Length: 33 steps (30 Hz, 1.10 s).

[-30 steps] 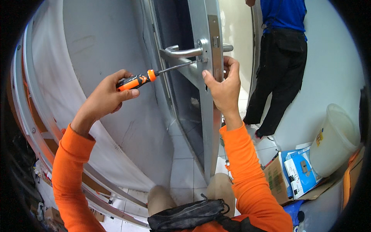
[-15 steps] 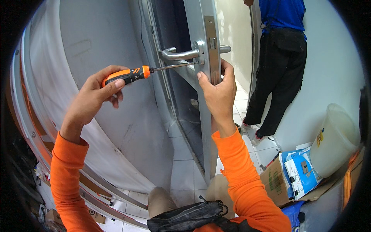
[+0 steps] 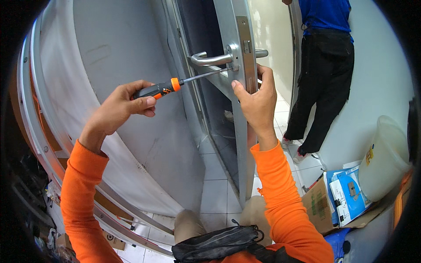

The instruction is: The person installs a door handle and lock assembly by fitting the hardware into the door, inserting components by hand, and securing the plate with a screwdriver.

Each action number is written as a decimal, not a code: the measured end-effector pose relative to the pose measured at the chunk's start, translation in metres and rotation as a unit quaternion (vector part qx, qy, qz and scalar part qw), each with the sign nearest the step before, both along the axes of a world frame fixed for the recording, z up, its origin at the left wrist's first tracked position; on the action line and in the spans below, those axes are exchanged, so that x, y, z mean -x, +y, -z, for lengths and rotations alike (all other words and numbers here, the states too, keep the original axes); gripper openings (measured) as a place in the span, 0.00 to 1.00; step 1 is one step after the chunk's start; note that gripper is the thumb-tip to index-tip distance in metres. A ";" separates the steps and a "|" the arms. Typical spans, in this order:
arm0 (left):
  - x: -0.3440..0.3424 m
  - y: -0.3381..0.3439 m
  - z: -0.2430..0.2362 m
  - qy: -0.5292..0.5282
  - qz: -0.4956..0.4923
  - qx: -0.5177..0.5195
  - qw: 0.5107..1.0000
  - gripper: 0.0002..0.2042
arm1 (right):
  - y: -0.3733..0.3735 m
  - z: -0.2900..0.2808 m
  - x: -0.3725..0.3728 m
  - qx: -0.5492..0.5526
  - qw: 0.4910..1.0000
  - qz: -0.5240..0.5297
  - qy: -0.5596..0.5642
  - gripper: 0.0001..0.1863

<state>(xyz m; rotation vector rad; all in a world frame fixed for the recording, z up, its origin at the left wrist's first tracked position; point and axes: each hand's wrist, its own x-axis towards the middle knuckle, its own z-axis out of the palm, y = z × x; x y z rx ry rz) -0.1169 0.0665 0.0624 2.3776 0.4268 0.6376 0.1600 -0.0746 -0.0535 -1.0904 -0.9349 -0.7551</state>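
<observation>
The screwdriver with the orange and black handle and the thin steel shaft (image 3: 175,84) points away from my left side, toward the right. Its long axis is near to level, but it rises a little from the butt end to the tip. The tip reaches the lower part of the round silver metal rose (image 3: 233,57), under the silver tubular lever handle (image 3: 210,61); if it sits inside a screw, this is too small for me to tell.

My left hand (image 3: 125,103) grasps the screwdriver by its handle, with the thumb along the near side and the fingers curled around the other side. So the tool lies between my two hands: its butt in the left one, its tip just above and to the left of the right thumb.

My right hand (image 3: 259,103) grasps the edge of the grey metal-framed door (image 3: 242,153), with the thumb on the face beside the long steel lock plate (image 3: 247,52). Its other fingers go behind the edge, and what they touch there I cannot tell.

The tool's handle is mostly dark in the grip, with orange marks and a wide orange collar at the front; the shaft is straight and shiny.
</observation>
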 end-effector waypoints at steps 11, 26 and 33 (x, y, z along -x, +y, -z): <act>0.005 0.001 0.002 -0.021 0.016 -0.023 0.999 0.24 | 0.002 0.003 -0.002 0.002 1.000 0.019 -0.003 0.29; 0.007 -0.020 -0.009 -0.020 0.064 0.101 0.993 0.25 | -0.003 0.003 -0.001 -0.005 1.000 0.006 0.010 0.28; 0.005 -0.011 0.004 -0.035 0.005 -0.170 0.985 0.34 | -0.003 0.000 0.006 0.005 1.000 0.005 0.012 0.28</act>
